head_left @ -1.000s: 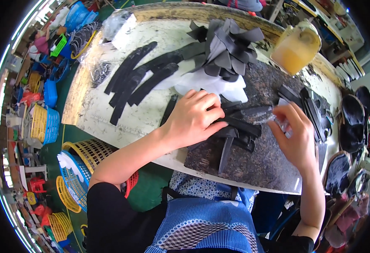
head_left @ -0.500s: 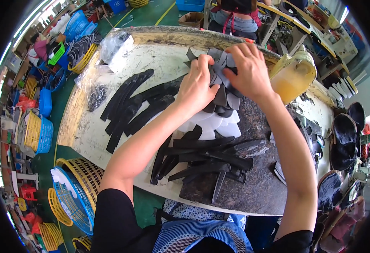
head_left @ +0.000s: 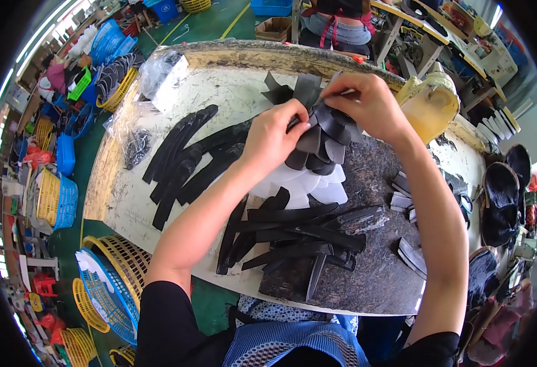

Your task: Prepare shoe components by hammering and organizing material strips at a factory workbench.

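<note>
At the far middle of the bench, both hands work over a pile of dark grey curved pieces [head_left: 323, 142], thin and flexible-looking. My left hand [head_left: 274, 133] pinches the edge of one dark grey piece at the pile's left side. Thumb and fingertips of my right hand [head_left: 371, 105] are closed on a thin grey piece at the pile's top; its edge is partly hidden by the fingers. Upright beyond the fingertips stands a wider grey flap [head_left: 307, 88]. White petal-shaped sheets [head_left: 299, 182] fan out beneath the pile's near side.
Black strips [head_left: 299, 235] lie crossed on a dark worn board [head_left: 366, 281]; more black strips [head_left: 180, 159] lie left. A yellowed glue container [head_left: 430, 107] stands far right. Small grey pieces [head_left: 401, 196] sit beneath my right forearm. Baskets [head_left: 118, 263] stand left of the bench; a person [head_left: 338, 24] sits beyond.
My hands have drawn apart slightly, the left shifting left and nearer, the right turning its wrist to a pinch. The grey pieces have spread, and an upright flap now shows between the hands.
</note>
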`<state>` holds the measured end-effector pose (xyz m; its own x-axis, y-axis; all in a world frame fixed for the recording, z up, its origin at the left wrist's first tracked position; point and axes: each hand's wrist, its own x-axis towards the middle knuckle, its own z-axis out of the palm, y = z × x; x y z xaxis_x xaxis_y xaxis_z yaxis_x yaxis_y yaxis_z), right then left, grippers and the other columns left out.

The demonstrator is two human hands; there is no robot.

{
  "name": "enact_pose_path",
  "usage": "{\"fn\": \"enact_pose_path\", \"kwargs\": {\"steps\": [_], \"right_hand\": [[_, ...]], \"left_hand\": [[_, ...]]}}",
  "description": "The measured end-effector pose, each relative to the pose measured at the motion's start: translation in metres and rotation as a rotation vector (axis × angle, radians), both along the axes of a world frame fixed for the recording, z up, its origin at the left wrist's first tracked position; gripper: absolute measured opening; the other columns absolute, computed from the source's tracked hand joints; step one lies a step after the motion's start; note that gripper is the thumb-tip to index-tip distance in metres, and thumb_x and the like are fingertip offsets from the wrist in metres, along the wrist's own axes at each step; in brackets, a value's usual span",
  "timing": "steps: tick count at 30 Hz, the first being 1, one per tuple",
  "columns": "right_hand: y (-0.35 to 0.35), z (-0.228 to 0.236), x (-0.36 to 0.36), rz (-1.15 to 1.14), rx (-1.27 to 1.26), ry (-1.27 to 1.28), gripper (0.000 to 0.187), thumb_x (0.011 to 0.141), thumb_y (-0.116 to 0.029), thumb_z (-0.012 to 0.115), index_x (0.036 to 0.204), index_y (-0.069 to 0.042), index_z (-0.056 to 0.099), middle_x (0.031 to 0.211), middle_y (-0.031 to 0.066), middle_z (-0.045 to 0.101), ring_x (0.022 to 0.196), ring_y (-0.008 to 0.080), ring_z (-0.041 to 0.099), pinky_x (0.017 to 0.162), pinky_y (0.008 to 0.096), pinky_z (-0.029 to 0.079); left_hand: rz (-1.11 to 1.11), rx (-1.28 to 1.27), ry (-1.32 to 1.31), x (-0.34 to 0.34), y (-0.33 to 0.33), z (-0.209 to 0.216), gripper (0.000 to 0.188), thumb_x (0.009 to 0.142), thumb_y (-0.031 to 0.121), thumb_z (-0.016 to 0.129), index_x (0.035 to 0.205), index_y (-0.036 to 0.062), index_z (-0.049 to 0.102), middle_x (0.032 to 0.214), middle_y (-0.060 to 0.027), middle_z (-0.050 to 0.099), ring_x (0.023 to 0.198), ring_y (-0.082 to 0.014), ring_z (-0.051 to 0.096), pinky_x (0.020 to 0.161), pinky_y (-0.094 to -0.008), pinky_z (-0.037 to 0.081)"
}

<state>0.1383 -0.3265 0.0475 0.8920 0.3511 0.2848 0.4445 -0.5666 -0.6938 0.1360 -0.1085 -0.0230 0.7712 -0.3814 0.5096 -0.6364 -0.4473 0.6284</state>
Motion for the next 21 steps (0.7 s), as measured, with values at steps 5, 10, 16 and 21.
{"fn": "enact_pose_path", "kwargs": {"steps": [5, 10, 16, 21], "right_hand": [[-0.033, -0.02, -0.039, -0.039, 0.008, -0.149, 0.018, 0.079, 0.006, 0.071, 0.096, 0.0, 0.073, 0.096, 0.0127, 0.073, 0.091, 0.0262, 0.071, 0.084, 0.0345, 0.056], [-0.034, -0.023, -0.055, -0.041, -0.332, -0.651, 0.019, 0.075, 0.004, 0.074, 0.092, -0.003, 0.074, 0.1, 0.0093, 0.072, 0.1, 0.0289, 0.066, 0.083, 0.0382, 0.057], [-0.025, -0.003, -0.037, -0.401, 0.179, -0.635, 0.011, 0.085, 0.003, 0.071, 0.095, -0.001, 0.067, 0.098, 0.0116, 0.071, 0.083, 0.0225, 0.069, 0.073, 0.032, 0.056], [0.009, -0.028, -0.043, -0.172, 0.016, -0.401, 0.017, 0.084, -0.014, 0.076, 0.089, -0.005, 0.063, 0.081, 0.0095, 0.066, 0.071, 0.0244, 0.068, 0.065, 0.0357, 0.054]], "left_hand": [[-0.062, 0.032, 0.012, 0.005, -0.008, 0.002, 0.014, 0.084, 0.008, 0.076, 0.092, 0.0049, 0.065, 0.073, -0.0058, 0.067, 0.06, -0.0147, 0.06, 0.057, -0.0317, 0.046], [-0.095, 0.02, 0.089, 0.007, -0.006, 0.006, 0.016, 0.084, 0.008, 0.078, 0.092, 0.0037, 0.065, 0.071, -0.0048, 0.066, 0.061, -0.012, 0.06, 0.059, -0.0288, 0.048], [-0.057, -0.065, 0.273, 0.022, 0.004, 0.01, 0.017, 0.089, 0.006, 0.074, 0.095, 0.0036, 0.059, 0.078, 0.0042, 0.06, 0.068, -0.0035, 0.052, 0.062, -0.0224, 0.043], [-0.19, -0.195, 0.317, 0.03, 0.013, 0.001, 0.017, 0.087, 0.001, 0.071, 0.097, 0.0033, 0.057, 0.083, -0.0016, 0.059, 0.077, -0.0083, 0.055, 0.07, -0.026, 0.045]]}}
